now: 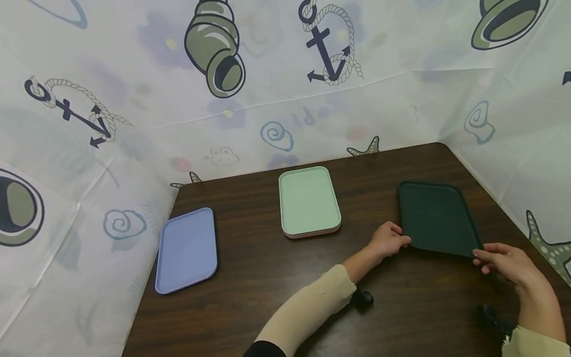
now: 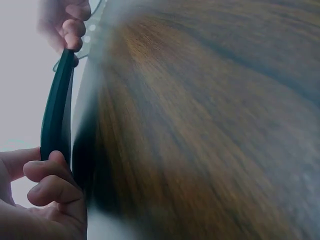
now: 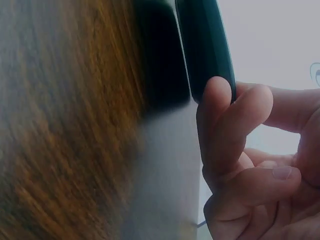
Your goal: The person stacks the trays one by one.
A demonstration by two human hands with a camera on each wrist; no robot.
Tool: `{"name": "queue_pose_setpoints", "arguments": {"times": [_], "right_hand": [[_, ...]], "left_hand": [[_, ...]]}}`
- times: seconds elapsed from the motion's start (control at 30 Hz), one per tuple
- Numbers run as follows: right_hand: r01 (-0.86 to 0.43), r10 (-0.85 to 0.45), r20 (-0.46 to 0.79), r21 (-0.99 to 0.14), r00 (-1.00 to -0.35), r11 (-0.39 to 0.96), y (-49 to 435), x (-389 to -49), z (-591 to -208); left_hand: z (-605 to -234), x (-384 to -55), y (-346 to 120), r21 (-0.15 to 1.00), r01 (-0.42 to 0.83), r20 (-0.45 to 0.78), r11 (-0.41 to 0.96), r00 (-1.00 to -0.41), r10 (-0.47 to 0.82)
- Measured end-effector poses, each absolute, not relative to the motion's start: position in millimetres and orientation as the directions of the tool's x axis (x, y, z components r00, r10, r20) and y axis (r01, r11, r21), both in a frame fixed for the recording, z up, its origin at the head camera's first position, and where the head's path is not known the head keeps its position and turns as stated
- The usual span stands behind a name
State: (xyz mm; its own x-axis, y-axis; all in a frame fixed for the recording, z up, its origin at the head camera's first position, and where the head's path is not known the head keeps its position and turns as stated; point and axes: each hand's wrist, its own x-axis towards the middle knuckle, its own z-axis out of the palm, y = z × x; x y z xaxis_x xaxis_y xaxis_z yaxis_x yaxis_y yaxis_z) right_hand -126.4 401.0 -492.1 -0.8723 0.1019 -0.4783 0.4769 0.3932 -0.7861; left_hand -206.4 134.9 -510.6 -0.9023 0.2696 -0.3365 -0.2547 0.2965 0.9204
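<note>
Both hands hold a dark green tray (image 1: 439,215) by its near corners, at the right of the table. The left hand (image 1: 387,240) pinches the near left corner between thumb and fingers. At the near right corner the right hand (image 1: 506,263) pinches the rim in the same way. In the left wrist view the tray's edge (image 2: 57,107) stands between the two hands, just over the wood. Fingertips (image 3: 218,90) press the tray's underside in the right wrist view, with the thumb on the other face.
On the brown table (image 1: 250,277) a light green tray (image 1: 309,201) lies on a pinkish one at the back middle. A lavender-blue tray (image 1: 187,250) lies at the left. Behind hangs a sea-patterned sheet (image 1: 276,64).
</note>
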Motion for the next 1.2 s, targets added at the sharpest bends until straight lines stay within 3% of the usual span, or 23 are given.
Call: {"name": "queue_pose_setpoints", "arguments": {"times": [0.27, 0.7, 0.97, 1.2], "right_hand": [[0.422, 0.051, -0.447, -0.793, -0.893, 0.44, 387.7, -123.4, -481.3], [0.238, -0.129, -0.303, -0.899, -0.944, 0.369, 340.8, -131.6, -457.7], [0.197, -0.284, -0.306, -0.914, -0.909, 0.356, 294.8, -137.4, -452.4], [0.151, -0.473, -0.253, -0.958, -0.844, 0.243, 248.5, -141.2, -462.3]], "left_hand": [[-498.1, -202.2, 109.0, 0.956, -0.166, -0.246, 0.243, -0.905, 0.347], [-469.6, -180.8, 26.8, 0.988, -0.094, -0.14, 0.125, -0.89, 0.433], [-466.2, -158.0, -37.1, 0.992, -0.124, -0.127, 0.037, -0.887, 0.443], [-473.6, -132.6, -93.1, 0.984, -0.179, -0.16, -0.005, -0.894, 0.419]]}}
